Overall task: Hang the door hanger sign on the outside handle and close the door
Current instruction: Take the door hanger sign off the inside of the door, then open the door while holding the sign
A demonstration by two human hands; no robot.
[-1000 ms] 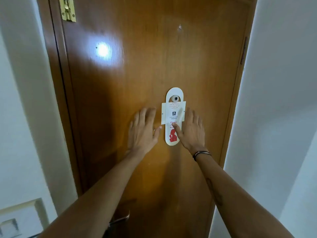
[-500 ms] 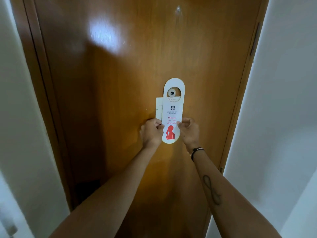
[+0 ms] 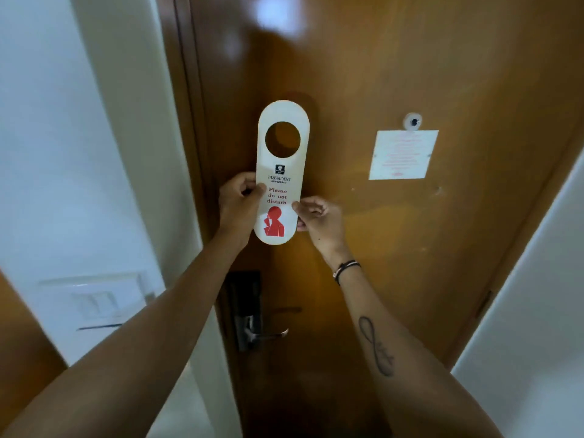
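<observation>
Upright, sign (image 3: 282, 159) reads "Please do not disturb", pinched by 2 hands.

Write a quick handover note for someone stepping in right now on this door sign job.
Left hand: pinching the left edge of the door hanger sign.
Right hand: pinching its right edge, lower down.
Sign: held upright in front of the door, its hole empty, well above the inside lever handle.
Done: sign is in hand, on no handle yet.
Left: open the door, slip the hole over the outside handle, close the door.
</observation>
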